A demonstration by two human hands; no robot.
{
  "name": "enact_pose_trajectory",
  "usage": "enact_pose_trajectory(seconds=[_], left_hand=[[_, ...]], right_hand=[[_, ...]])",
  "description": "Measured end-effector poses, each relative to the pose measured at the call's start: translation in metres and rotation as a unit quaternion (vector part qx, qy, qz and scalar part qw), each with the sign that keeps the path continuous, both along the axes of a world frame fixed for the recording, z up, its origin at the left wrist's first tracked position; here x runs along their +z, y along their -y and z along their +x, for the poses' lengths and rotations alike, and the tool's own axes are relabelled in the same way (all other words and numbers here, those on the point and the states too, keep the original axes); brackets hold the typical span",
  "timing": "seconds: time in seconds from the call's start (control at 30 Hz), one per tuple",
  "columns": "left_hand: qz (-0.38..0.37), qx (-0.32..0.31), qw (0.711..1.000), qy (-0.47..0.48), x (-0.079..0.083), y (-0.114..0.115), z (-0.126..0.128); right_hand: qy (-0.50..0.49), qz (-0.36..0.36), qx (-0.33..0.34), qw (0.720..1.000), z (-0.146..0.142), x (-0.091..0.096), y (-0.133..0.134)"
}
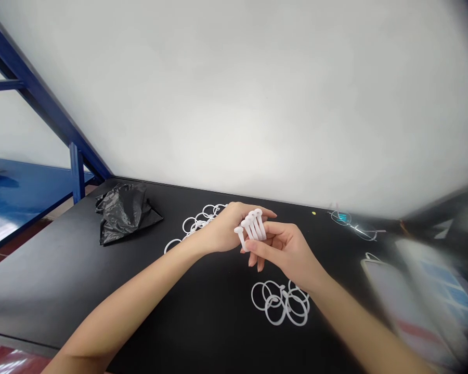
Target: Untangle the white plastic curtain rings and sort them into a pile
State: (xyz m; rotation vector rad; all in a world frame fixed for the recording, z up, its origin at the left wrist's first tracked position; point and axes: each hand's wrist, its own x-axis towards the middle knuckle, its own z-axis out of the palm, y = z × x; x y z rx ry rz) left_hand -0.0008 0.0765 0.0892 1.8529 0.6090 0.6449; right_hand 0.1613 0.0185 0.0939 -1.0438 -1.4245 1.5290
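Observation:
Several white plastic shower curtain rings (254,224) are bunched side by side between my hands, their knobbed ends facing up. My left hand (230,228) curls round the bunch from the left and behind, and some of its fingers are hidden. From the right, my right hand (290,249) closes on the rings, its thumb pressed near the lower end of the front one. That front ring stands slightly apart from the others. Below my right hand lies a loose pile of white rings (275,310). More rings (189,225) lie on the table behind my left forearm.
A crumpled black plastic bag (125,210) sits on the black table (171,322) at the left. Eyeglasses (341,217) lie at the back right, near a blurred phone-like object (401,296). A pale wall (234,104) rises behind; a blue metal frame (42,88) stands left.

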Motion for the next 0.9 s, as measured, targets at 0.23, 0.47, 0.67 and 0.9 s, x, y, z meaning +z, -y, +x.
enact_pose_trajectory(seconds=[0.23,0.47,0.67,0.9], left_hand=[[0.094,0.016,0.995,-0.039,0.006,0.002,-0.003],[0.228,0.081,0.965,-0.103,-0.003,-0.004,-0.002],[0.358,0.049,0.911,-0.197,-0.004,-0.004,-0.004],[0.29,-0.023,0.955,-0.054,-0.003,-0.006,-0.004]], right_hand=[[0.012,0.016,0.02,1.0,0.0,0.002,0.0],[0.015,0.06,0.0,0.998,0.0,0.001,0.004],[0.006,0.052,0.041,0.998,0.002,-0.002,0.002],[0.028,0.168,0.054,0.984,0.006,-0.006,0.006]])
